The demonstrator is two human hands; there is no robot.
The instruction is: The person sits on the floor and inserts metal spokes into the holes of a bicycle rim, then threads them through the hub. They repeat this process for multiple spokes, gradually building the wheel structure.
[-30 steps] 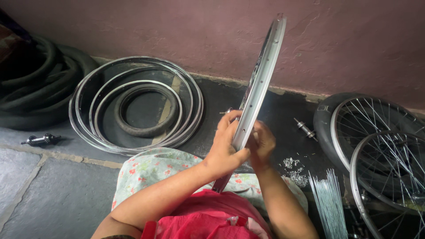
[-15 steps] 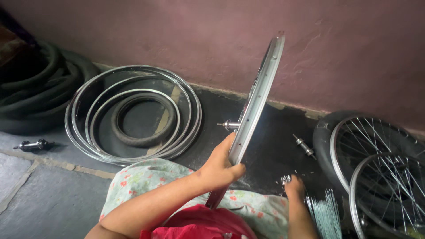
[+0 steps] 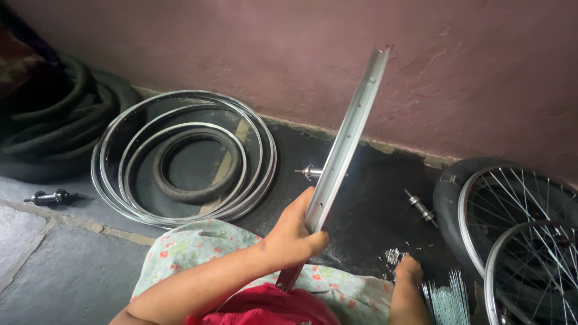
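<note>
Item: bare wheel rim (image 3: 347,139), centre frame, held upright on edge. Left hand (image 3: 295,236) fingers clamped on its lower part. Right hand (image 3: 409,271) down at small nipple pile (image 3: 394,257), lower right; fingers' state unclear. Step judged: spoke lacing, collecting parts. Next calls for picking one small piece cleanly.

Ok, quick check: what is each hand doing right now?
Left hand: closed around the upright silver wheel rim.
Right hand: down by the small metal bits on the floor; fingers hidden, cannot tell.

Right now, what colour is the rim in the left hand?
Shiny silver metal: the rim, held upright by the left hand, shows best in the head view.
</note>
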